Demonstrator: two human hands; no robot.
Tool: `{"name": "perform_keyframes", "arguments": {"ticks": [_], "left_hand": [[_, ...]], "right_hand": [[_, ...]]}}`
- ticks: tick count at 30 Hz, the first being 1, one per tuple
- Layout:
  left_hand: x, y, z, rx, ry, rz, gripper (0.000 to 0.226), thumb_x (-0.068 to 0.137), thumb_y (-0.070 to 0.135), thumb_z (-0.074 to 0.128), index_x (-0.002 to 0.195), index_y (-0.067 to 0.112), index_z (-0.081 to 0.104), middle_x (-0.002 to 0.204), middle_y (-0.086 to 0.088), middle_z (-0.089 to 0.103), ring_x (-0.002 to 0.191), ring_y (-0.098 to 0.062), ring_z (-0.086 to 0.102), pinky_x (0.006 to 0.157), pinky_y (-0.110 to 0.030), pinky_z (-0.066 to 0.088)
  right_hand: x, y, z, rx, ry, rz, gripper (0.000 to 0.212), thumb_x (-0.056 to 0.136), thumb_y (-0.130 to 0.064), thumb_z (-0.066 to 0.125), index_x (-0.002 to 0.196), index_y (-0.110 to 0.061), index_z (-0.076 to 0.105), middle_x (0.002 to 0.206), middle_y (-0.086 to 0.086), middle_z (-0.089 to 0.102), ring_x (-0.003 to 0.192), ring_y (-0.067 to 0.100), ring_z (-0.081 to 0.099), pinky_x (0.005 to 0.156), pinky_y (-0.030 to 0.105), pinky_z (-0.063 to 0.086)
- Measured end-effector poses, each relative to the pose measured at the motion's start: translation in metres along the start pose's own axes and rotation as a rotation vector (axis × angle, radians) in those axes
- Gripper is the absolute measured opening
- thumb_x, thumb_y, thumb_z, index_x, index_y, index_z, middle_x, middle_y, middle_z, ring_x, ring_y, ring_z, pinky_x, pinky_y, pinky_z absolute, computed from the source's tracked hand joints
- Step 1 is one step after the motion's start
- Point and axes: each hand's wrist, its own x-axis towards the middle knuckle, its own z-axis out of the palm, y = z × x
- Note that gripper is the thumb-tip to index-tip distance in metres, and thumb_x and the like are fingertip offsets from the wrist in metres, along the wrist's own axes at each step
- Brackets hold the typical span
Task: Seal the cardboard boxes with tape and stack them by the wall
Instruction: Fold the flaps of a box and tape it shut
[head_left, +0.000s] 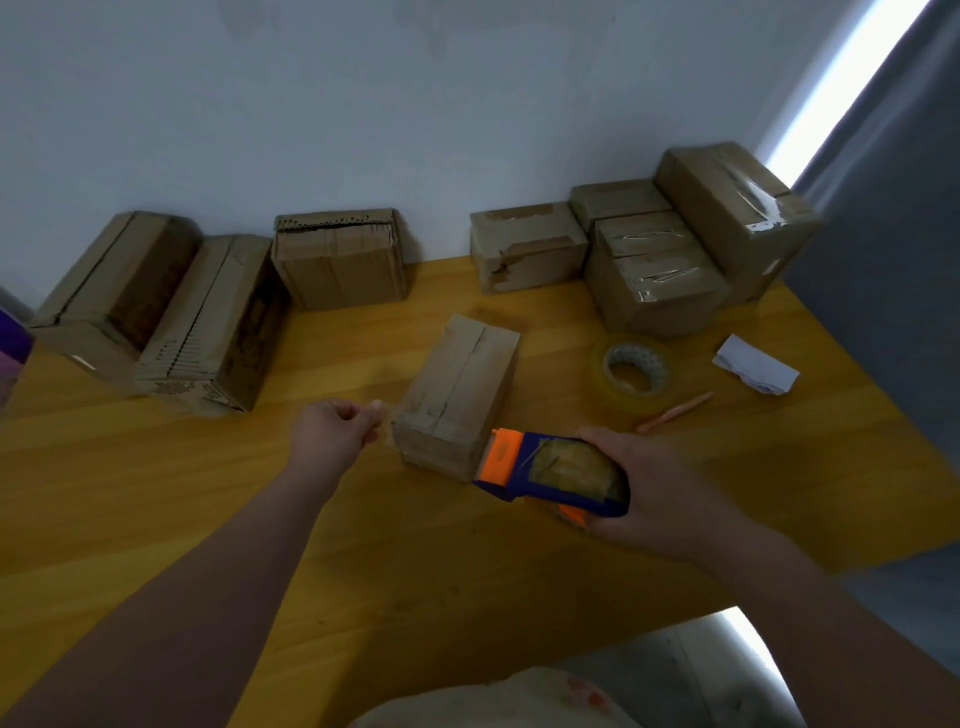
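1. Hands: right hand (649, 483) clenched round a blue-and-orange tape dispenser (550, 475); left hand (332, 431) curled, thumb against fingertip, cannot tell whether pinching anything.
2. Mid-desk, between the two: one oblong cardboard box (457, 395), flaps closed along a lengthwise seam, contents hidden.
3. Against the white wall (363, 104): three worn boxes (218, 322) on the left, at least four glossy taped boxes (660, 291) on the right.
4. On the yellow wooden desk (208, 493) near those: one clear tape roll (631, 371), one thin orange pen (675, 411), one crumpled white paper (756, 366).
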Motion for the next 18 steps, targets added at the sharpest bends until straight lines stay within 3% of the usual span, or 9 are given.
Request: {"name": "perform_keyframes", "arguments": {"ticks": [8, 14, 16, 18], "left_hand": [[0.0, -0.004, 0.005, -0.113, -0.112, -0.088, 0.026, 0.093, 0.026, 0.062, 0.074, 0.009, 0.061, 0.074, -0.01, 0.06, 0.07, -0.026, 0.055, 0.07, -0.038, 0.045], [0.006, -0.001, 0.0, 0.082, -0.204, -0.107, 0.025, 0.095, 0.037, 0.056, 0.093, 0.014, 0.063, 0.088, -0.011, 0.066, 0.082, -0.028, 0.059, 0.072, -0.04, 0.049], [0.007, -0.002, -0.002, 0.23, -0.166, -0.06, 0.019, 0.095, 0.035, 0.057, 0.099, 0.017, 0.061, 0.096, -0.011, 0.065, 0.09, -0.031, 0.06, 0.078, -0.044, 0.052], [0.005, 0.002, -0.002, 0.228, -0.048, 0.026, 0.023, 0.096, 0.03, 0.057, 0.102, 0.01, 0.067, 0.099, -0.012, 0.066, 0.092, -0.031, 0.062, 0.082, -0.046, 0.052]], "right_hand": [[0.013, 0.006, 0.016, -0.063, -0.028, 0.05, 0.082, 0.069, -0.054, 0.076, 0.138, -0.042, 0.033, 0.117, -0.006, 0.053, 0.101, 0.013, 0.057, 0.078, 0.035, 0.056], [0.013, 0.004, 0.015, -0.025, -0.036, 0.062, 0.083, 0.065, -0.065, 0.07, 0.137, -0.041, 0.036, 0.117, -0.008, 0.054, 0.099, 0.008, 0.057, 0.077, 0.033, 0.056], [0.013, 0.004, 0.015, -0.028, -0.039, 0.065, 0.083, 0.064, -0.066, 0.069, 0.136, -0.042, 0.036, 0.115, -0.008, 0.054, 0.099, 0.008, 0.057, 0.077, 0.033, 0.056], [0.013, 0.005, 0.016, -0.026, -0.033, 0.067, 0.082, 0.063, -0.068, 0.067, 0.135, -0.043, 0.035, 0.114, -0.007, 0.055, 0.098, 0.009, 0.057, 0.077, 0.033, 0.056]]}}
